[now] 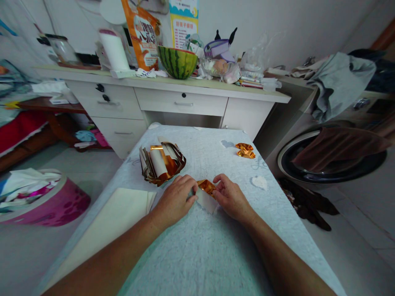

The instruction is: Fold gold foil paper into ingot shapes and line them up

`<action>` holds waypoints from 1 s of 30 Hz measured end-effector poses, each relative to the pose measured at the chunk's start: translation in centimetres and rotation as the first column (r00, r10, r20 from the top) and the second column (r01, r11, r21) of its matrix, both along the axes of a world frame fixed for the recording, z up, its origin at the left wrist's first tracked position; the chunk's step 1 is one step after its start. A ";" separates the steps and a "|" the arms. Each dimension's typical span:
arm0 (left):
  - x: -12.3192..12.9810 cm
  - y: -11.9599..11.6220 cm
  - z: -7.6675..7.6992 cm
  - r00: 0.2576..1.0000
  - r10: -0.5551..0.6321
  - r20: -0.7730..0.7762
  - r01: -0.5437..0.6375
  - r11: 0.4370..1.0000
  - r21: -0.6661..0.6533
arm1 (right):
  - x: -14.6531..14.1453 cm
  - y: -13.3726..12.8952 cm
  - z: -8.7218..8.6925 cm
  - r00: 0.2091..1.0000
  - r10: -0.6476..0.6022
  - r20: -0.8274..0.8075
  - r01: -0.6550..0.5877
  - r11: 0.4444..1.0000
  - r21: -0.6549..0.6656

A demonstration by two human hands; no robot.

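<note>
Between my hands, low over the covered table, is a small piece of gold foil paper (206, 186), shiny on top with a pale side (207, 201) facing me. My left hand (180, 195) pinches its left edge, the fingers curled and partly hidden. On the other edge, the thumb and fingers of my right hand (230, 195) are closed. Just beyond my left hand lies a curved stack of gold foil sheets (162, 162) with pale backs. Farther off to the right rest folded gold foil pieces (245, 150), touching each other.
A pale folded sheet (120, 218) lies under my left forearm on the cloth-covered table (212, 259). Behind stands a white desk (182, 100) holding a cut watermelon (178, 62) and an orange bag (142, 39). A washing machine (286, 119) is right, a full pink bin (58, 205) left.
</note>
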State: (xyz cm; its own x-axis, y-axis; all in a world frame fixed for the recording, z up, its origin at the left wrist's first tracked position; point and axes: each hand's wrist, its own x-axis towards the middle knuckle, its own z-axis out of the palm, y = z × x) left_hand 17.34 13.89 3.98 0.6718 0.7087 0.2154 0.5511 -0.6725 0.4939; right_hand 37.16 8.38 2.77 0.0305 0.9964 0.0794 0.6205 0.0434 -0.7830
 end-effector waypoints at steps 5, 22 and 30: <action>0.1 0.0 -0.5 0.997 0.033 0.068 -0.033 0.999 0.007 | 0.0 0.2 -0.3 0.997 -0.050 -0.055 0.050 0.999 -0.017; 0.7 0.9 -1.5 0.998 -0.058 -0.034 0.058 0.998 -0.009 | -0.8 -0.1 0.2 0.913 -0.061 0.403 0.065 0.998 0.004; 1.1 0.8 -1.3 1.000 -0.025 -0.017 0.026 0.999 0.019 | -0.8 0.4 0.1 0.868 0.194 0.457 -0.260 0.962 0.086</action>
